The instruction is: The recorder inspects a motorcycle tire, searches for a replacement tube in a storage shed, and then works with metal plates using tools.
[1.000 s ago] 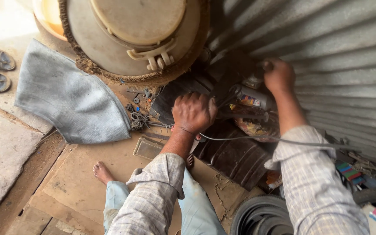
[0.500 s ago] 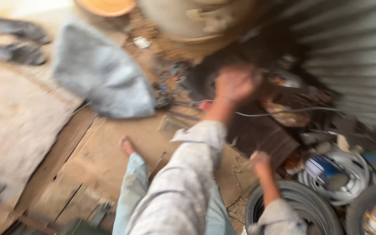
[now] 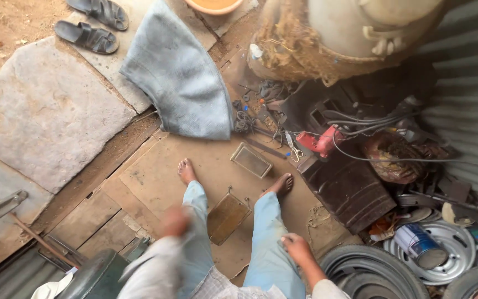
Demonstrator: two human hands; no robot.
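Observation:
My left hand (image 3: 175,221) is blurred, low over my left thigh, and its fingers cannot be made out. Curled and with nothing visible in it, my right hand (image 3: 297,248) rests by my right knee. Both bare feet (image 3: 186,170) stand on a brown board in light blue trousers (image 3: 266,238). A flat brown metal plate (image 3: 227,217) lies between my legs. A small rectangular tray (image 3: 251,160) sits ahead of my feet. Further right, a red tool (image 3: 317,143) with dark cables lies on a dark box (image 3: 349,191), out of reach of both hands.
A grey cloth (image 3: 181,77) and two sandals (image 3: 89,36) lie ahead on the left by a stone slab (image 3: 40,111). A large round vessel (image 3: 360,27) stands at the top. On the right are tyres (image 3: 372,274), a wheel rim (image 3: 449,260) holding a blue can (image 3: 419,246), and a corrugated wall (image 3: 471,116).
Both hands have pulled back from the clutter by the dark box to my lap. The camera has tilted down and back, so my feet and legs now show.

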